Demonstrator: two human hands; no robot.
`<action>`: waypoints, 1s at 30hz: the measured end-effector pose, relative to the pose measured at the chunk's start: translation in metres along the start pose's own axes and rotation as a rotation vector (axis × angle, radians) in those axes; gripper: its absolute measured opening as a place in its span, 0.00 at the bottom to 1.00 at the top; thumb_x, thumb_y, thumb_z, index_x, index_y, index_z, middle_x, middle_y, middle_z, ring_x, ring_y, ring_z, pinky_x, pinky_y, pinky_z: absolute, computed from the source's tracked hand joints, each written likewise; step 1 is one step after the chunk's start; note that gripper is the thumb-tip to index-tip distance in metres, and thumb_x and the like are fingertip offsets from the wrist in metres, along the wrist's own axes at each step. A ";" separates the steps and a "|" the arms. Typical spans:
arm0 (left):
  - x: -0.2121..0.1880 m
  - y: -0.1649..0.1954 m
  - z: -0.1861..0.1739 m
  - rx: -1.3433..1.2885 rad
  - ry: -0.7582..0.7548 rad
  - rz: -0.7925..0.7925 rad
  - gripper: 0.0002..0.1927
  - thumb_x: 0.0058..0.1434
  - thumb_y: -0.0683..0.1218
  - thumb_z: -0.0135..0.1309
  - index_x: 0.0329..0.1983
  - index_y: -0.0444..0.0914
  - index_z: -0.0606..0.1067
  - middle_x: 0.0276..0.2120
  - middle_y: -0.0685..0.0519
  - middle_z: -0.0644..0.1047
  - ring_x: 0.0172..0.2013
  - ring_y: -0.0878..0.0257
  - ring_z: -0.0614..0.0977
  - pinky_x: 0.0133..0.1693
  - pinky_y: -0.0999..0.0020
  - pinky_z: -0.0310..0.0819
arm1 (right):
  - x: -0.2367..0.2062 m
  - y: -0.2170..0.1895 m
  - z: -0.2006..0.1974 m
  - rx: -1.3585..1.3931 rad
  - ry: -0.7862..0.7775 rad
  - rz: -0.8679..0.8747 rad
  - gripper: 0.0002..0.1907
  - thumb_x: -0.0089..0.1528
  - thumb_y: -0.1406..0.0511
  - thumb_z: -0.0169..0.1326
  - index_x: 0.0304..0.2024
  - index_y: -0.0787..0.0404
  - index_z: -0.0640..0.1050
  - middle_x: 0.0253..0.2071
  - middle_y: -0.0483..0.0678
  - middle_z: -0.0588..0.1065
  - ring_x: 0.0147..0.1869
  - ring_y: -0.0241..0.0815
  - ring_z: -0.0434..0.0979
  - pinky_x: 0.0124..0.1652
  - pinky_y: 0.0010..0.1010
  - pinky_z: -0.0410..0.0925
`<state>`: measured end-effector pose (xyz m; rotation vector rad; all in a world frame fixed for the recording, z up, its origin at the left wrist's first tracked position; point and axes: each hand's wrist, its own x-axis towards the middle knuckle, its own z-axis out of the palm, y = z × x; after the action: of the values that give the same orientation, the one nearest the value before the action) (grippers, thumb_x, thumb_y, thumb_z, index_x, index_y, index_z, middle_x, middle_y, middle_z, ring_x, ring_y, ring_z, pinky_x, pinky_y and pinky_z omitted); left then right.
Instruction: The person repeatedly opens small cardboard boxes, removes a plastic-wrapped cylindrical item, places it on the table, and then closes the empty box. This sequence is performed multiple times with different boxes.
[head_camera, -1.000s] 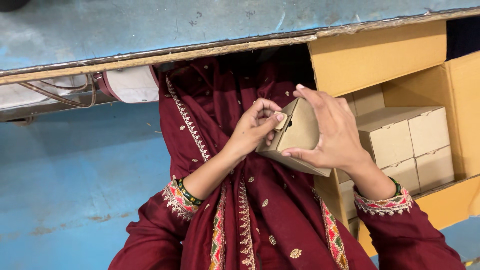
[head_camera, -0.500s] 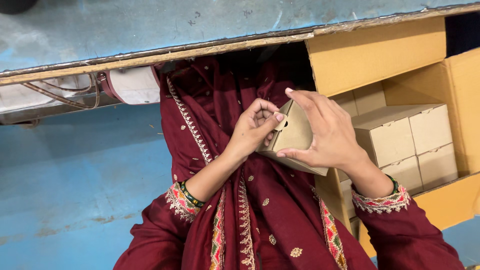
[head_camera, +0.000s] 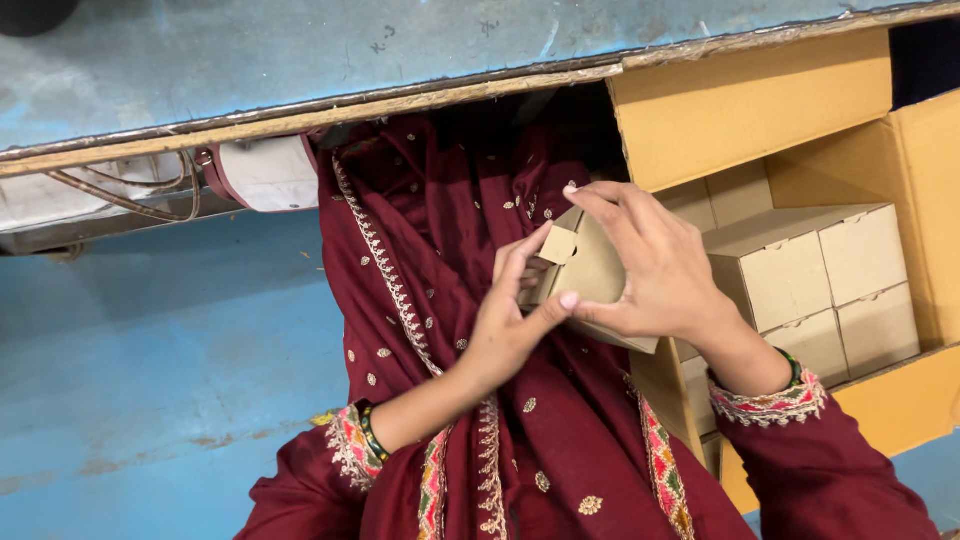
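A small brown cardboard box (head_camera: 590, 272) is held above my lap, between both hands. My right hand (head_camera: 655, 270) wraps over its right side with fingers spread across the top. Its left end is pinched by my left hand (head_camera: 510, 315), thumb and fingers at a small flap that stands open. Both sleeves are dark red with embroidered cuffs. The box's underside is hidden by my hands.
A large open carton (head_camera: 800, 130) at the right holds several small closed cardboard boxes (head_camera: 815, 265) stacked in rows. A blue table edge (head_camera: 300, 110) runs across the top. The floor (head_camera: 130, 370) at the left is blue. A white pouch (head_camera: 265, 175) hangs under the table.
My left hand has shifted lower on the box's left end, and the small flap now stands out. The right hand stays over the box.
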<state>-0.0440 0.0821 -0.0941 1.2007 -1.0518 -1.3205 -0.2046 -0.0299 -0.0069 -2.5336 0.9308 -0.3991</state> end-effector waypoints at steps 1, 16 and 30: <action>-0.004 0.001 0.003 -0.047 0.010 -0.001 0.39 0.68 0.52 0.56 0.77 0.35 0.56 0.64 0.45 0.62 0.63 0.58 0.67 0.66 0.63 0.61 | 0.000 -0.001 0.000 -0.003 -0.015 -0.002 0.50 0.48 0.45 0.66 0.67 0.59 0.68 0.60 0.55 0.71 0.60 0.57 0.76 0.53 0.44 0.70; -0.008 0.006 0.014 0.100 0.021 0.173 0.31 0.72 0.45 0.49 0.78 0.36 0.59 0.78 0.44 0.59 0.79 0.51 0.58 0.78 0.57 0.46 | 0.006 -0.007 -0.001 0.028 -0.137 -0.048 0.56 0.41 0.55 0.66 0.70 0.63 0.60 0.66 0.59 0.65 0.65 0.62 0.69 0.59 0.48 0.65; 0.065 0.050 -0.091 0.617 0.235 0.485 0.27 0.70 0.51 0.55 0.71 0.41 0.67 0.70 0.52 0.69 0.73 0.50 0.64 0.75 0.53 0.51 | -0.002 0.025 -0.095 0.082 -0.136 0.075 0.44 0.41 0.51 0.71 0.58 0.56 0.74 0.58 0.54 0.70 0.65 0.53 0.70 0.60 0.45 0.67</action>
<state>0.0534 0.0152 -0.0624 1.3802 -1.5123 -0.4719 -0.2574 -0.0724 0.0643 -2.4100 0.9349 -0.2338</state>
